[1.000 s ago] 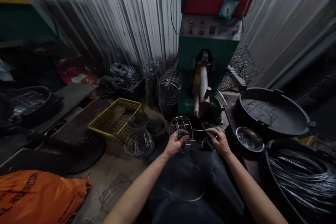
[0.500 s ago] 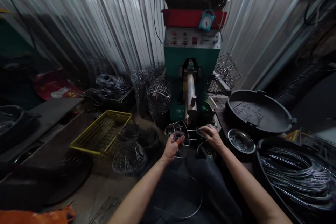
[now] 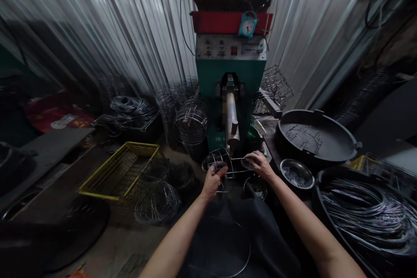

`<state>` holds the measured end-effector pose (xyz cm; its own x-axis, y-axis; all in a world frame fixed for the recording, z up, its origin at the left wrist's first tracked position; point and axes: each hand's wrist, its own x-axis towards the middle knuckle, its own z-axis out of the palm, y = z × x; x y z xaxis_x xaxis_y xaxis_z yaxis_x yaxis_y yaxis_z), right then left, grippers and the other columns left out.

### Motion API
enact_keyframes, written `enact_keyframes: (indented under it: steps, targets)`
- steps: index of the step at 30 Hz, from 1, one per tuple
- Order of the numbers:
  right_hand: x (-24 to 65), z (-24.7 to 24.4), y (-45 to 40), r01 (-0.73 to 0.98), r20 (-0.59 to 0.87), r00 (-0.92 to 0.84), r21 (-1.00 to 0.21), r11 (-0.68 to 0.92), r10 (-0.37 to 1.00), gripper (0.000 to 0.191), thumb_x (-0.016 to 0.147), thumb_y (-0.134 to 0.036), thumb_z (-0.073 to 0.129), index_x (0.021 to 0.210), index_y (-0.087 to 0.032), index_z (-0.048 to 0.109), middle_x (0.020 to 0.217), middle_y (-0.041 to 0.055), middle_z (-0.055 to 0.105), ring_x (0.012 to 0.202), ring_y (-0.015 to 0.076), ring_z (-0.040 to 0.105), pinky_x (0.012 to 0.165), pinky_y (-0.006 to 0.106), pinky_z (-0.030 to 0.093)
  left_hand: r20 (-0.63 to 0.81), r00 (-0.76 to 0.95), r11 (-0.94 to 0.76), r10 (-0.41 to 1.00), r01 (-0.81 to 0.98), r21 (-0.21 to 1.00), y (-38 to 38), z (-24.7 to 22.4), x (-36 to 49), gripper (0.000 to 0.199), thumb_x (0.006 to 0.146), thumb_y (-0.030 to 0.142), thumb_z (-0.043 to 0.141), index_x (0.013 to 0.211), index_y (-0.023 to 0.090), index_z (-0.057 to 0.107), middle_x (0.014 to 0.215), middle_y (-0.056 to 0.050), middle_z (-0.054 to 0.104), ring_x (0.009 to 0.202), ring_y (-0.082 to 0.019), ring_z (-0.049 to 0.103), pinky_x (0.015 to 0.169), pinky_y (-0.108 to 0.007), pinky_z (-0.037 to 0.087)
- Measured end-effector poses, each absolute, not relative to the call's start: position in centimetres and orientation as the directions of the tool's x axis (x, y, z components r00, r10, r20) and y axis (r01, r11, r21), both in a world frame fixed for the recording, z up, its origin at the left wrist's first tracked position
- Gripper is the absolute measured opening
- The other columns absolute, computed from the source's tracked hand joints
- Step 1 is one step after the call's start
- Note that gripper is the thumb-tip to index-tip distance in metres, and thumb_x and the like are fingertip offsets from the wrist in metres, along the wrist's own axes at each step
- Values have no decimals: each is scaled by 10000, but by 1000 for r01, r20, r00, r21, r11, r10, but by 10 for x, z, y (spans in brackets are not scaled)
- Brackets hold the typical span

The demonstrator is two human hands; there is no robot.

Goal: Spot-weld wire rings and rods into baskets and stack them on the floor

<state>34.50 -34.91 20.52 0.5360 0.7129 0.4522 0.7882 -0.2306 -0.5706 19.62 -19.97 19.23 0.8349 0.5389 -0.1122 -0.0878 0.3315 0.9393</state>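
Observation:
In front of the green spot welder (image 3: 213, 78), my left hand (image 3: 213, 180) is closed around a small round wire frame (image 3: 232, 166) made of thin metal hoops. Straight wires run from the frame to the right, just below the machine's electrode arm (image 3: 232, 117). At their far end, my right hand (image 3: 259, 166) pinches a small flat, roundish piece (image 3: 247, 164) beside the wire tips. Part of the frame is covered by my left fingers. A large wire ring (image 3: 249, 249) lies on the dark cloth over my lap.
At right are a bowl of small metal pieces (image 3: 297, 173), a wide black pan (image 3: 317, 139) and a tub of wire rings (image 3: 365, 213). To the left stand a yellow wire basket (image 3: 124, 169) and several round wire frames (image 3: 158, 202). A corrugated wall (image 3: 130, 17) rises behind.
My view has turned slightly right, so the surroundings sit farther left. The red lamp on the machine's panel has gone dark. Both hands keep their holds with the frame almost unmoved.

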Motion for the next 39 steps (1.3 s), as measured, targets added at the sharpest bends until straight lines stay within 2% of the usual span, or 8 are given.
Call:
enact_keyframes:
  steps: [9, 16, 29, 31, 34, 36, 38, 39]
  targets:
    - [353, 205, -346, 780, 441, 531, -588, -214, 724, 139, 813, -252, 484, 823, -209, 615, 805, 39, 606, 790, 175, 500, 750, 326, 387, -119, 830, 349, 545, -96, 932, -198, 193, 203, 270, 582, 305, 692, 784, 162, 585, 558, 52, 504, 438, -40, 411, 396, -164, 270]
    - [355, 204, -344, 773, 444, 527, -605, -191, 724, 139, 805, -251, 489, 812, -201, 618, 797, 46, 608, 782, 175, 513, 733, 321, 402, -135, 849, 376, 511, -79, 923, -195, 193, 202, 322, 568, 326, 700, 813, 159, 574, 508, 64, 477, 381, -32, 378, 334, -160, 181]
    - [359, 205, -342, 785, 453, 517, -588, -193, 726, 153, 816, -277, 489, 793, -210, 624, 753, 34, 601, 749, 160, 519, 717, 306, 410, -144, 888, 411, 437, -56, 910, -188, 191, 202, 295, 597, 328, 695, 808, 166, 568, 491, 64, 477, 368, -29, 373, 343, -156, 199]
    - [350, 210, -344, 802, 478, 542, -539, -257, 691, 147, 807, -262, 498, 822, -213, 635, 806, 49, 601, 813, 177, 518, 764, 336, 403, -151, 886, 411, 438, -49, 910, -188, 189, 203, 307, 593, 330, 697, 813, 168, 558, 502, 64, 477, 377, -32, 387, 338, -154, 193]
    - [302, 216, -352, 812, 508, 575, -449, -373, 641, 230, 775, -261, 528, 986, -216, 610, 1025, 98, 560, 1016, 236, 462, 875, 416, 346, -144, 889, 385, 434, -38, 922, -187, 188, 204, 324, 588, 346, 694, 816, 167, 549, 507, 64, 482, 365, -32, 376, 326, -155, 175]
    - [250, 209, -360, 828, 368, 490, -482, -288, 791, 327, 752, -291, 547, 1069, -210, 562, 1061, 105, 554, 1031, 233, 478, 870, 386, 374, -142, 890, 371, 433, -33, 928, -186, 188, 204, 344, 577, 356, 697, 824, 164, 552, 505, 64, 484, 355, -30, 362, 324, -156, 175]
    - [194, 191, -368, 787, 53, 219, -599, -144, 974, 428, 707, -359, 587, 1114, -245, 520, 1013, 60, 601, 931, 195, 561, 782, 293, 445, -138, 888, 363, 439, -35, 931, -186, 189, 204, 360, 572, 362, 699, 838, 163, 560, 507, 62, 488, 364, -33, 369, 329, -154, 189]
    - [170, 180, -370, 772, -78, 121, -619, -144, 990, 442, 694, -384, 587, 1115, -270, 515, 982, 43, 625, 884, 189, 590, 734, 269, 463, -132, 886, 359, 444, -41, 933, -186, 189, 203, 360, 577, 368, 695, 842, 162, 565, 509, 58, 492, 377, -37, 381, 334, -152, 202]
